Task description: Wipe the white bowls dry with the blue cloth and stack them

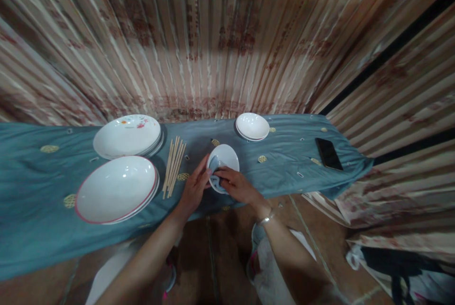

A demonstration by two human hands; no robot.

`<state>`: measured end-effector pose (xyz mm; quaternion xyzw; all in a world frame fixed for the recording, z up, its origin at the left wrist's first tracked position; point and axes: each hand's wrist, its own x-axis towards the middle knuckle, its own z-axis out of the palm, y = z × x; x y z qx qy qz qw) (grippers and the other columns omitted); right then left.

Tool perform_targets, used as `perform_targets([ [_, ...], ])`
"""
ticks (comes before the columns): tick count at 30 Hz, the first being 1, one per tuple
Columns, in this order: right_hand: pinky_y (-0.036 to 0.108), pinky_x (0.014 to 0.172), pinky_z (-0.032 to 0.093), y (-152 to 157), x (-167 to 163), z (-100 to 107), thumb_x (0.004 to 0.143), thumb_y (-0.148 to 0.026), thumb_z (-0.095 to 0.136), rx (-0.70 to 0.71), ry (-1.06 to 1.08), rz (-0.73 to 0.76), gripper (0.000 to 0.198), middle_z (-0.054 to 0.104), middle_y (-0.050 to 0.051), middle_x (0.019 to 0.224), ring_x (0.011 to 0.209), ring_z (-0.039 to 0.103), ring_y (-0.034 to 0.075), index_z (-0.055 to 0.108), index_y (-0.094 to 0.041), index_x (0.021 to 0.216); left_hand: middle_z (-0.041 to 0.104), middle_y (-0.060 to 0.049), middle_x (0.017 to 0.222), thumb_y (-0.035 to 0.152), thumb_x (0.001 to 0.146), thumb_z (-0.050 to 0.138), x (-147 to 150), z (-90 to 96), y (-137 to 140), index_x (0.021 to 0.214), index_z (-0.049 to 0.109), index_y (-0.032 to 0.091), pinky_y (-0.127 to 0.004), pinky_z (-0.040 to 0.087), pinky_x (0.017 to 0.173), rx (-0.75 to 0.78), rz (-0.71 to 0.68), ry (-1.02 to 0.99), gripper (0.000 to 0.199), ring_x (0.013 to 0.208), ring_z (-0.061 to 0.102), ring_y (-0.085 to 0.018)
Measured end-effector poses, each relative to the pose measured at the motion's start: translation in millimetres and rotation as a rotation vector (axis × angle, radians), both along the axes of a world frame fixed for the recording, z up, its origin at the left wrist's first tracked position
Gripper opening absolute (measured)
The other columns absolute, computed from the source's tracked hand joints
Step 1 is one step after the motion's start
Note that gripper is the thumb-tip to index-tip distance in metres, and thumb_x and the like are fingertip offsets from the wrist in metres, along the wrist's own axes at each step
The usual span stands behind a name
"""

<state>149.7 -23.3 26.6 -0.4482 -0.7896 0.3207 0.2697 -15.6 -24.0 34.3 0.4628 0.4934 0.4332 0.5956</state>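
A small white bowl (231,154) is tilted toward me above the near edge of the cloth-covered table. My left hand (195,184) grips its left rim, fingers closed round the side. Inside the bowl, my right hand (239,185) presses a blue-grey cloth (215,179) against the inner wall; its fingers are bent and partly hidden. Wooden chopsticks (174,167) lie in a loose bundle to the left of my left hand. Beyond the bowl, to the right, stands a short stack of small white bowls (253,125).
Two stacks stand on the left: flower-patterned plates (126,135) behind, and red-rimmed large bowls (117,189) nearer me. A black phone (329,154) lies at the right on the blue-green tablecloth (284,172). Pleated curtains (220,49) hang behind the table and on the right.
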Motion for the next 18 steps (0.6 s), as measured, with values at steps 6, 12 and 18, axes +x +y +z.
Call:
perform_targets([
  [6,0.038,0.116,0.035,1,-12,-10,0.092,-0.014,0.042,0.071,0.082,-0.113,0.043,0.05,0.012,0.14,0.134,0.046,0.02,0.052,-0.017,0.134,0.053,-0.006,0.145,0.049,0.082,0.061,-1,-1.4,-2,0.142,0.049,0.025,-0.035,0.059,0.084,0.02,-0.031,-0.018,0.066,0.124,0.057,-0.029],
  [12,0.045,0.116,0.036,3,-15,-16,0.092,-0.009,0.038,0.167,-0.139,-0.212,0.048,0.037,0.021,0.149,0.144,0.033,0.025,0.043,-0.009,0.14,0.053,-0.007,0.145,0.046,0.082,0.062,0,-3.4,-3,0.145,0.045,0.024,-0.037,0.059,0.083,0.009,-0.031,-0.031,0.069,0.121,0.059,-0.029],
  [18,0.044,0.111,0.042,4,-13,-18,0.093,-0.007,0.041,0.239,-0.419,-0.294,0.039,0.044,0.022,0.145,0.136,0.044,0.026,0.053,-0.009,0.13,0.057,-0.011,0.141,0.048,0.084,0.058,-2,-5.9,-1,0.148,0.039,0.018,-0.038,0.059,0.084,0.018,-0.071,-0.02,0.074,0.116,0.061,-0.028],
])
